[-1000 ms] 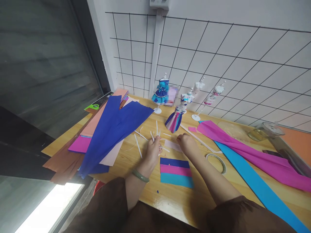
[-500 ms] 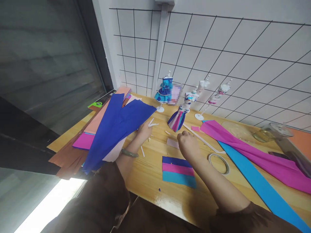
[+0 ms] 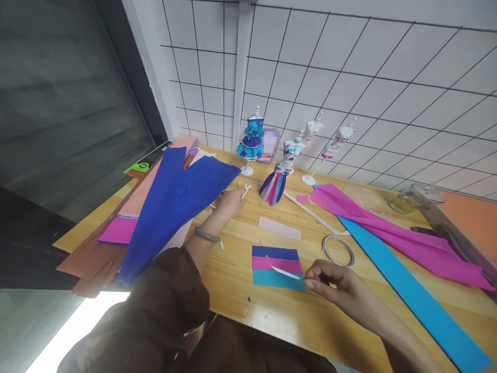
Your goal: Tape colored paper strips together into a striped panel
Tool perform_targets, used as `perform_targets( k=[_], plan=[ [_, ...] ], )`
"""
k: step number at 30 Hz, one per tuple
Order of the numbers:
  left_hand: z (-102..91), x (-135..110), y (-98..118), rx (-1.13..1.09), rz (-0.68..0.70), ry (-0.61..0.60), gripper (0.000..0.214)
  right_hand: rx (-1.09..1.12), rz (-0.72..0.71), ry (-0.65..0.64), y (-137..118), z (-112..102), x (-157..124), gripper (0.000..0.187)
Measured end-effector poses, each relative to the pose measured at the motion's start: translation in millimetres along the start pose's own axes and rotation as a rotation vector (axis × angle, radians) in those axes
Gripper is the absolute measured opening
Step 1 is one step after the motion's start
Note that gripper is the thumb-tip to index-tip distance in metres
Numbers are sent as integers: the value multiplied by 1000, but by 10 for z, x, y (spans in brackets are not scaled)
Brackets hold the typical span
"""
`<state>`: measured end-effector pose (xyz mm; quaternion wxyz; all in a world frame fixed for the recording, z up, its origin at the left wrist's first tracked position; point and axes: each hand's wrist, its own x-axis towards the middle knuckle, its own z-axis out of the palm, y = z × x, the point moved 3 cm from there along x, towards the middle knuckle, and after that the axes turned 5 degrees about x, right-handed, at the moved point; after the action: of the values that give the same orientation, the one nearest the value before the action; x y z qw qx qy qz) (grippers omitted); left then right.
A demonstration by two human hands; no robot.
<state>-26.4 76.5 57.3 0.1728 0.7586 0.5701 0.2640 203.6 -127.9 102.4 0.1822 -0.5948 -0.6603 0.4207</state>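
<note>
The right hand point(image 3: 341, 292) is nearest, thumb and index finger pinched together on one end of a thin white strip point(image 3: 286, 273). The strip points left from these fingers, above the pink and turquoise bands of a striped panel point(image 3: 276, 278); whether it touches them I cannot tell. Held by one tip alone, it could bend or slip, and if its face is sticky it might catch the panel askew. The tape roll point(image 3: 352, 255) lies just beyond the right fingers, where a careless wrist could nudge it. Farther off and to their left, a pale pink piece point(image 3: 279, 228) lies loose on the counter point(image 3: 233, 274), light enough to shift if brushed.

Beyond that, the left hand point(image 3: 231, 201) has its fingers curled, seemingly around several white strips point(image 3: 246, 191); a loose grip could scatter them. The blue sheet point(image 3: 174, 197) lies just left of those fingers, so a sleeve might drag it. Past them, the striped-skirt mannequin point(image 3: 274, 187) could topple if bumped.
</note>
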Motion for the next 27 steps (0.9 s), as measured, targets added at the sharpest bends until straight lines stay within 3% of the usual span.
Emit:
perform_targets(
  k=[4,7,9,11,13,17,21,27],
  plan=[
    [-107,-179,134,41,62,15,29,-24,59,-58,157,-27,-194,30],
    [-218,-537,363,-33,206,17,22,-79,58,-81,271,28,-262,30],
    [-247,-866,526,-144,236,-113,22,-106,51,-89,316,91,-291,29],
    [-232,-1212,671,-255,230,-316,22,-122,26,-88,307,162,-313,28],
    [-198,-1505,749,-292,142,-462,24,-129,-33,-74,240,229,-327,27],
    [-95,-1825,741,-313,-21,-557,27,-150,-154,-18,77,323,-334,24],
    [25,-1924,647,-385,-134,-623,23,-159,-184,25,72,342,-328,22],
    [88,-1946,563,-587,-296,-608,32,-30,-113,1,200,324,-312,23]
  ],
)
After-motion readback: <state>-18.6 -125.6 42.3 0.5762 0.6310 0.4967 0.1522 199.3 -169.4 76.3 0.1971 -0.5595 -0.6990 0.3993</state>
